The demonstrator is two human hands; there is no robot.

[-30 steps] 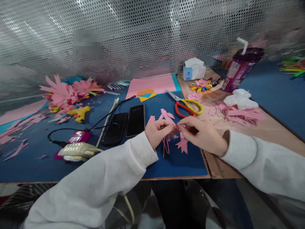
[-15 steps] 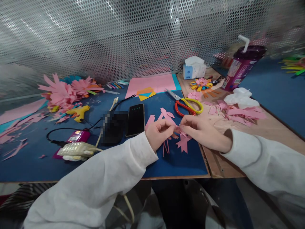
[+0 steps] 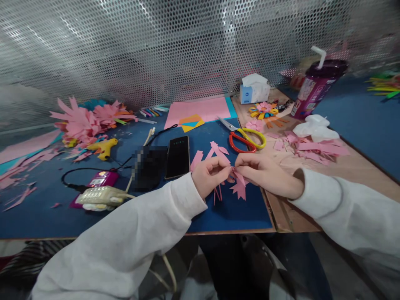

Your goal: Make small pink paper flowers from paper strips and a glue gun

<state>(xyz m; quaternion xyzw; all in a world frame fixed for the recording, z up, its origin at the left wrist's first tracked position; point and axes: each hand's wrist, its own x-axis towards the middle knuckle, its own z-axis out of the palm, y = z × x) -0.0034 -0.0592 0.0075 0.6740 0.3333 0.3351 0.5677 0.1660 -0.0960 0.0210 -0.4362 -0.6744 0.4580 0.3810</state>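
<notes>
Both my hands meet over the blue mat (image 3: 231, 212), pinching a small pink paper cut-out (image 3: 239, 185) with fringed ends between them. My left hand (image 3: 208, 175) is closed on its left side, fingertips pressed together. My right hand (image 3: 264, 173) is closed on its right side, thumb and forefinger pinched. More pink paper pieces (image 3: 218, 151) lie just behind my fingers. Red-and-yellow scissors (image 3: 245, 139) rest a short way beyond my right hand.
Two phones (image 3: 178, 157) lie left of my hands. A glue gun (image 3: 104, 146), pink paper flowers (image 3: 84, 118), a pink sheet (image 3: 201, 110), a tissue box (image 3: 254, 89), a purple cup with straw (image 3: 315, 89) and pink scraps (image 3: 312, 148) surround the work spot. A perforated metal screen (image 3: 187, 50) stands behind.
My hands stay together on the pink cut-out; the fingers have shifted slightly, and the right hand has moved a little lower and closer to the left.
</notes>
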